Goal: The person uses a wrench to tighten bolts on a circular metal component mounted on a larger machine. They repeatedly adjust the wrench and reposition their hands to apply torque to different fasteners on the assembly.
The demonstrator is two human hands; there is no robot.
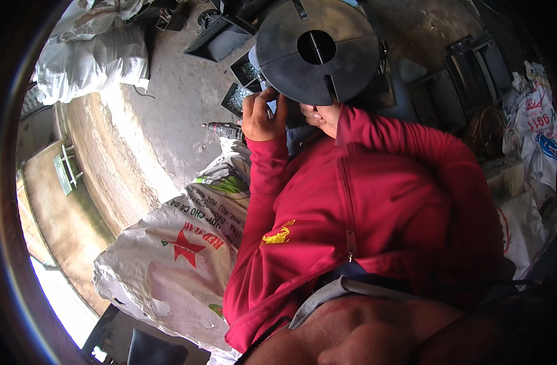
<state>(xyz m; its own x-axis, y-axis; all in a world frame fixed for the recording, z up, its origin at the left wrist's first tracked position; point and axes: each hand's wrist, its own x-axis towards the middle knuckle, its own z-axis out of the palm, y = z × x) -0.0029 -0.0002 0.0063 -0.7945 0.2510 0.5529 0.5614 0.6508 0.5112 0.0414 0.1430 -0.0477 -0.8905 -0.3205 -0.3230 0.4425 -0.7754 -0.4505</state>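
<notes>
In front of my chest is a dark grey round plate (357, 58) with a round hole in its middle and narrow slots cut in from its rim. My left hand (264, 115) is at the plate's near left rim, its fingers bent and closed; what they pinch is hidden. My right hand (324, 117) is curled below the near rim, by a slot, with its fingertips partly under the plate. Whatever it grips there is out of sight. Two small dark bins (236, 99) of small shiny metal pieces stand just left of the plate. Beside my left wrist lies a power screwdriver (225, 129).
Black metal trays (220, 39) lie on the concrete floor (175, 79) beyond the bins. A large white woven sack (163, 255) sits at my left, and more sacks (537, 115) at the far right. Black box-shaped parts (479, 67) stand at the right. A plastic-wrapped bundle (93, 67) is at upper left.
</notes>
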